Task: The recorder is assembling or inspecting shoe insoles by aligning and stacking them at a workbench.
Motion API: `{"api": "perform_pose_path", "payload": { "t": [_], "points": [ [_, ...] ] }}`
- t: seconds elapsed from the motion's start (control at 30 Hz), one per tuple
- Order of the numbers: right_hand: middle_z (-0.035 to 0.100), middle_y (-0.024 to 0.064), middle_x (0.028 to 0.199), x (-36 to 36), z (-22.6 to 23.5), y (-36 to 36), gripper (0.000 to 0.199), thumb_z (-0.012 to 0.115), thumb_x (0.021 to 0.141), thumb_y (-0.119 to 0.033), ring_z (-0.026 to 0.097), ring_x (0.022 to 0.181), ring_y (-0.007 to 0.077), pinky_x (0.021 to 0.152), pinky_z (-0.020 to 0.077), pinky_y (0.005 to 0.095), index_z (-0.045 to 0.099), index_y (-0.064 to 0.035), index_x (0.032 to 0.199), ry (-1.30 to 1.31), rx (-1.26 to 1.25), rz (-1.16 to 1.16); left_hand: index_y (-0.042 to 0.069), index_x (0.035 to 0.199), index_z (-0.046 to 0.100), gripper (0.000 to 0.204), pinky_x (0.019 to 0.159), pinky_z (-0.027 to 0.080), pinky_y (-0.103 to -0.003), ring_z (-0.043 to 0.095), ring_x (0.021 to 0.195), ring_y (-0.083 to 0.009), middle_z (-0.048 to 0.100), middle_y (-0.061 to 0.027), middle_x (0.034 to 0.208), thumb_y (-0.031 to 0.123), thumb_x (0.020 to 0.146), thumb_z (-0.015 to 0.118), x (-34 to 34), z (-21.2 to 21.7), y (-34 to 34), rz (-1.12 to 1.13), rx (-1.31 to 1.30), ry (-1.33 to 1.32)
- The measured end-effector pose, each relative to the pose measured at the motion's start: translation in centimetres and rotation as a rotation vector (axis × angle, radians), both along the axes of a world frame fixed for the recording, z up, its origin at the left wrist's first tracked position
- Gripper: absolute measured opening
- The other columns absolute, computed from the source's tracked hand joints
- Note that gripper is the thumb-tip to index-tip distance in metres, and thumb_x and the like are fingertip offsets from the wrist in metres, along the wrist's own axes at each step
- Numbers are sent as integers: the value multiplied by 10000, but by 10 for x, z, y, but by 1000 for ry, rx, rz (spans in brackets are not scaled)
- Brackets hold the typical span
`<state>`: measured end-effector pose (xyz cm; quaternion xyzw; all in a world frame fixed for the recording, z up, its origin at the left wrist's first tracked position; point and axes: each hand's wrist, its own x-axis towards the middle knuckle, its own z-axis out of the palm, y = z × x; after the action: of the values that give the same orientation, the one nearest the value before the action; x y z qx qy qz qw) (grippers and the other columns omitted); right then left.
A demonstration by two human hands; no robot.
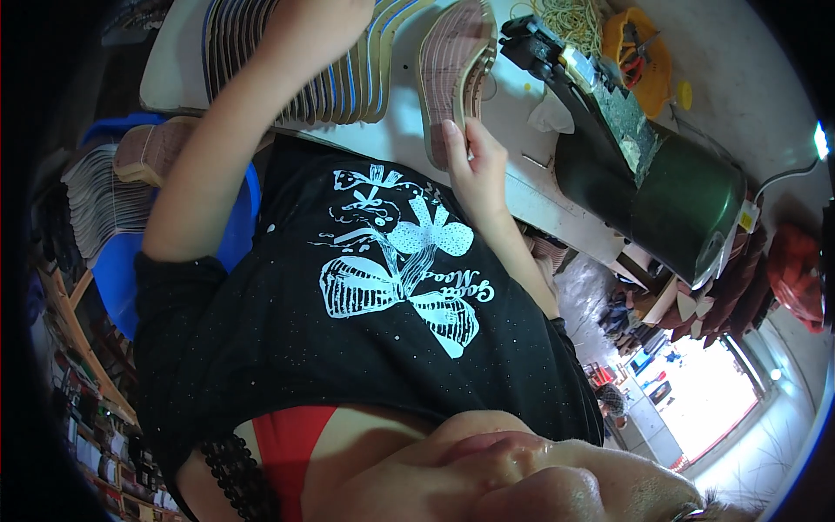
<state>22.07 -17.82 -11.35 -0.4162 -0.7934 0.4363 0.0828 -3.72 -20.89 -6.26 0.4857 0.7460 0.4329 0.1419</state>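
Sole (445, 78), a long brownish-pink one with streaks along it, is in the right hand (480, 174), just left of the dark green machine (687, 196) and near its head. Fingers are clamped on the near end of it, thumb pressed on the face and the others wrapped round the edge. Might be a second piece tucked behind, honestly can't tell.

Left hand (326, 22) is way further left of the machine, over a packed row of soles (352, 87) with tan and blue edges. It's cut off by the top of the view, so I can't tell if those fingers are apart, together or gripping something. The row sits on the pale worktop (402, 100), same as the machine.

Other stuff: tangle of yellowish thread (570, 22) beyond the machine's head, plus a yellow bowl-like container (658, 78) on the machine's far side with a red-handled tool (635, 70) inside. Crumpled white scrap (550, 113) lies just left of the machine. Well apart to the machine's left there's a blue tub (122, 278) with stacked grey pieces (96, 187) and a brown bundle (152, 152) at its top. Something red and bag-like (796, 274) is off to the machine's right.
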Motion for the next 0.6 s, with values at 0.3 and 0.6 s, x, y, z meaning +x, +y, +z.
{"api": "perform_pose_path", "payload": {
  "t": [0.3, 0.6],
  "points": [
    [591, 136, 1006, -62, -18, -16, 400, 616, 895, -175, 606, 640, 168, 575, 488, 289, 469, 36, 1202, 174, -204, 85, 65, 1227, 552, 466, 1061, 225, -497, 349, 1265, -312, 445, -174, 1294, 200, 795, 664, 35, -50, -36, 84, -169, 680],
    [466, 3, 565, -64, -11, -2, 326, 532, 954, -217, 411, 511, 72, 472, 356, 272, 555, 29, 741, 87, -308, 1, 235, 1361, 459, 488, 1110, 133, -485, 286, 1356, -216, 361, -42, 1447, 237, 881, 548, 36, -68, -40, 60, -239, 545]
  ]
}}
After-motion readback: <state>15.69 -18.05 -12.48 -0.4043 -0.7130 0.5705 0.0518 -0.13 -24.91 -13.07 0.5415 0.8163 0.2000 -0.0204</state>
